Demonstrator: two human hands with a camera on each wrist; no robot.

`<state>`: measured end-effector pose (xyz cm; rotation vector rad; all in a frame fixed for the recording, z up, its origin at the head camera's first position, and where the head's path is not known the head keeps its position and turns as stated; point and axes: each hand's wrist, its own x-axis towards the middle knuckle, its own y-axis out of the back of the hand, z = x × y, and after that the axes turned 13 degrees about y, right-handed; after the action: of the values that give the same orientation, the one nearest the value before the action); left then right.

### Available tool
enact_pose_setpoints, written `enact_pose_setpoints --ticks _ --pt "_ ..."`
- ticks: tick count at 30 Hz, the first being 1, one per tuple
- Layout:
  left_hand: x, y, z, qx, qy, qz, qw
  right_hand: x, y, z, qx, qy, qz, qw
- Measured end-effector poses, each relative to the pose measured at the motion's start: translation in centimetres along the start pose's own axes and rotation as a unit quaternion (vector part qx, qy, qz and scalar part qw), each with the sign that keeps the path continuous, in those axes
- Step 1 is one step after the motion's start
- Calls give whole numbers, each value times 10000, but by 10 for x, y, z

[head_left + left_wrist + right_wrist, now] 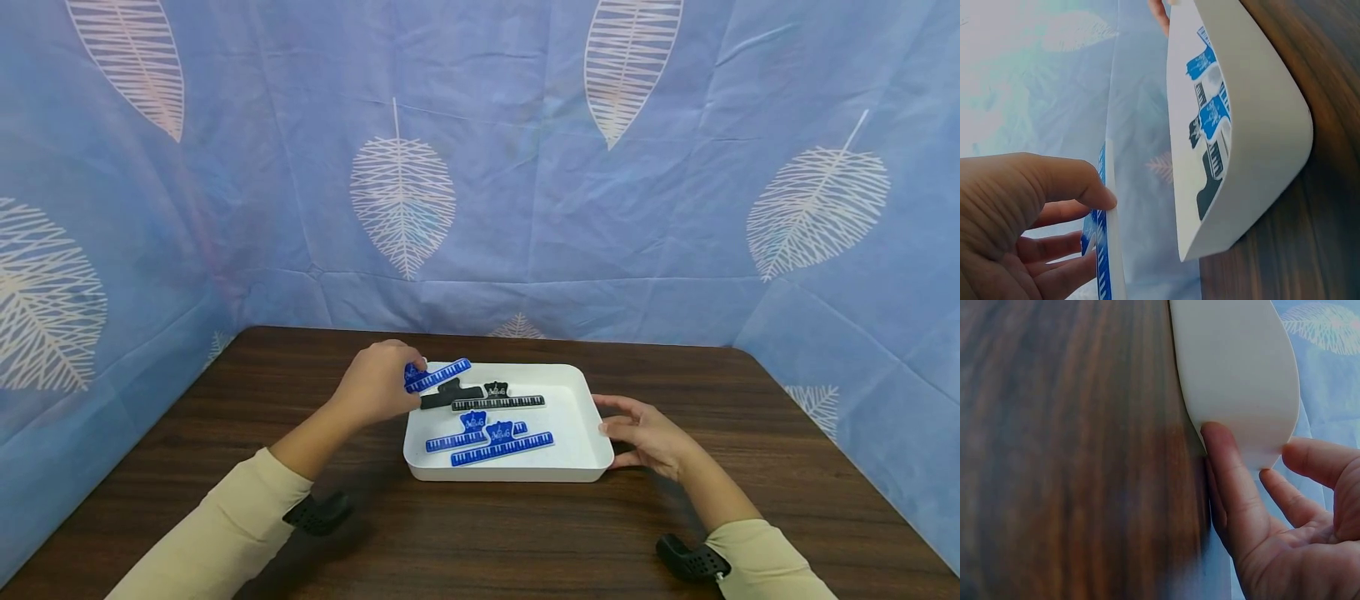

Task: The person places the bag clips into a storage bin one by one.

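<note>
A blue clip (438,377) with a piano-key pattern is pinched between the thumb and fingers of my left hand (382,383), over the left rear corner of a white tray (577,400). In the left wrist view, the clip's long edge (1104,250) stands upright beside the fingers. Inside the tray lie two blue clips (501,450), overlapping, and two black clips (498,403) behind them. My right hand (648,437) touches the tray's right end. In the right wrist view, its extended fingers (1235,487) rest against the outer wall and rim.
The tray stands on a dark wooden table (480,542). A blue cloth (495,208) with white leaf prints hangs behind and along both sides. Black wrist straps (318,512) show on both arms, below light sleeves.
</note>
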<state>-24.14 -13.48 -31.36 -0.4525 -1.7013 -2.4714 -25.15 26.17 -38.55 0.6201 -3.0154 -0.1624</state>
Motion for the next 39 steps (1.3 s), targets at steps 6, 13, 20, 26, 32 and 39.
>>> enact_pose_setpoints --ticks 6,13,20,26,32,39 --pt "2 -6 11 28 -89 -66 9999 1 0 2 8 3 9 10000" --pt "5 -12 20 -18 -329 -158 9993 0 -1 0 1 8 21 10000" --pt "11 -15 25 42 -409 -229 9989 0 -2 0 5 -2 51 10000" --pt "15 -17 31 57 -590 -338 9977 0 -4 -1 66 10 39 10000" --pt "19 -20 39 105 -726 -475 9962 0 -3 0 13 -24 128 9999" --pt "21 -27 45 187 -914 -630 9936 0 -3 0 -26 -10 107 9999"
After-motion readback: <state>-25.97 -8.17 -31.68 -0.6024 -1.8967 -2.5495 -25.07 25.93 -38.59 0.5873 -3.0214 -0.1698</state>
